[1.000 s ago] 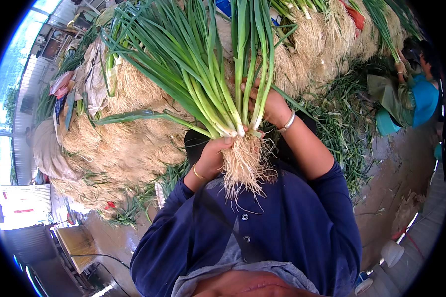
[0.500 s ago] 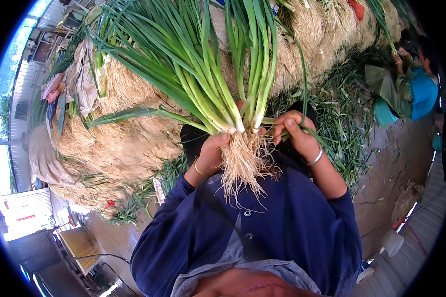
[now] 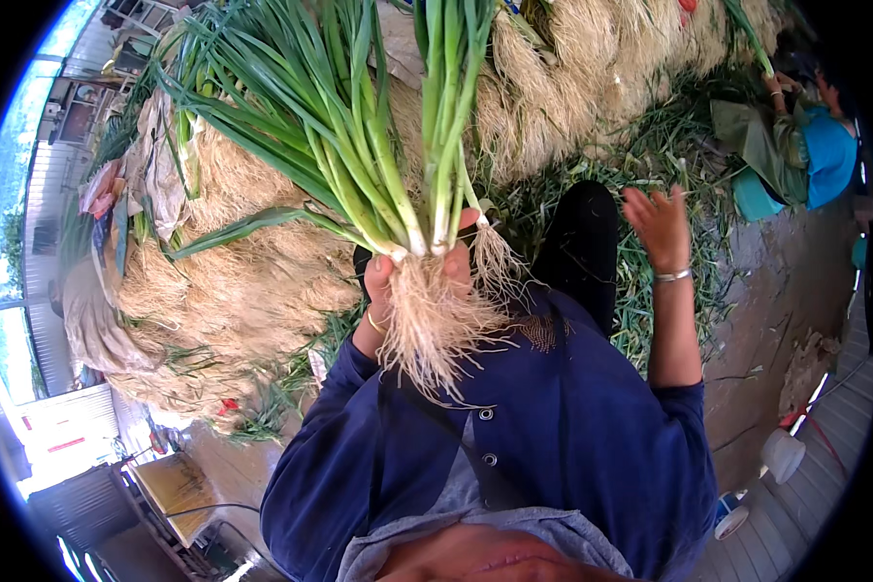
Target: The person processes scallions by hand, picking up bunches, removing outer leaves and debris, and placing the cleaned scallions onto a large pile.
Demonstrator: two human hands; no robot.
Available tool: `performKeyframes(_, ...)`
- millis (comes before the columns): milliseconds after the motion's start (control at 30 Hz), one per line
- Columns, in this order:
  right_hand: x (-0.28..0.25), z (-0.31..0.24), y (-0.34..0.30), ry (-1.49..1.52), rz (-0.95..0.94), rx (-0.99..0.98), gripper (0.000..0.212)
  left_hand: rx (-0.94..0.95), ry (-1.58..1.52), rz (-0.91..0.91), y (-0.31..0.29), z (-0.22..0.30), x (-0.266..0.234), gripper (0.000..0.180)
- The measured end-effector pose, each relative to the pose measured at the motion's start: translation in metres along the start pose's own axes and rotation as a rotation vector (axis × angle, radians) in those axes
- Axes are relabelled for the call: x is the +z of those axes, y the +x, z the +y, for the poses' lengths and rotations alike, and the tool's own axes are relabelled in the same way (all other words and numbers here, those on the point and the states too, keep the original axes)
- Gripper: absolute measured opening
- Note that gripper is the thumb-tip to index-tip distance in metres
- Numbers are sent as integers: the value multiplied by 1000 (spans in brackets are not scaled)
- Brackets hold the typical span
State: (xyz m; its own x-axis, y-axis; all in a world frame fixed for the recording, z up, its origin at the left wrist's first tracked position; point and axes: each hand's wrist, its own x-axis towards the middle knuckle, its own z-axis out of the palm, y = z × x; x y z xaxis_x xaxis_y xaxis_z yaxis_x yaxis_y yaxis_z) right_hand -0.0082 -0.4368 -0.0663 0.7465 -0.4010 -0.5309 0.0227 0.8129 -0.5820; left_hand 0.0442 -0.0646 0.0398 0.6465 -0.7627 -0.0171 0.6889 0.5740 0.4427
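Note:
A thick bunch of green onions point(image 3: 373, 179) is in my left hand point(image 3: 378, 288), gripped at the white ends. Its long green leaves fan out away from me. Pale stringy roots point(image 3: 432, 320) hang toward my dark blue jacket point(image 3: 563, 407). One stalk with its own root tuft point(image 3: 495, 257) sticks out at the right side of the bunch. Off to the right, above the cut leaves, my right hand point(image 3: 660, 228) is open with its fingers spread and nothing in it. Part of my left hand is hidden behind the stalks and roots.
Large heaps of root-end-out onion bunches point(image 3: 252, 281) lie ahead and to the left. Loose green leaves point(image 3: 664, 165) litter the wet floor point(image 3: 747, 320). A person in teal point(image 3: 829, 155) works at the far right. A yellowish panel point(image 3: 179, 490) stands at lower left.
My right hand has let go of a long green leaf beside the bunch and swung out to the right, fingers opening. The bunch in my left hand has shifted slightly left.

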Motion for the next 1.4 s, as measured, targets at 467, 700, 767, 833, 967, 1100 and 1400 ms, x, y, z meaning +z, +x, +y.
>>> performKeyframes(467,196,104,-87,-1064,-988,-655,23,55,238,531,-50,19,-22,64)
performKeyframes(700,180,87,-92,-1418,-1187,-760,32,-9,248,458,-35,12,-16,72)
performKeyframes(767,159,71,-84,-1486,-1307,-821,28,-28,234,320,-22,12,5,77)
performKeyframes(833,136,49,-62,-1727,-1068,-1017,26,40,175,271,-21,10,17,83)
performKeyframes(967,126,-6,-9,-2184,-37,-1248,35,291,-225,-356,-19,30,9,76)
performKeyframes(1100,194,-16,-3,-1359,-274,-1403,48,102,94,-991,-7,103,31,61)
performKeyframes(1400,246,27,-27,-1204,-503,-1267,30,491,-16,-211,6,30,20,74)
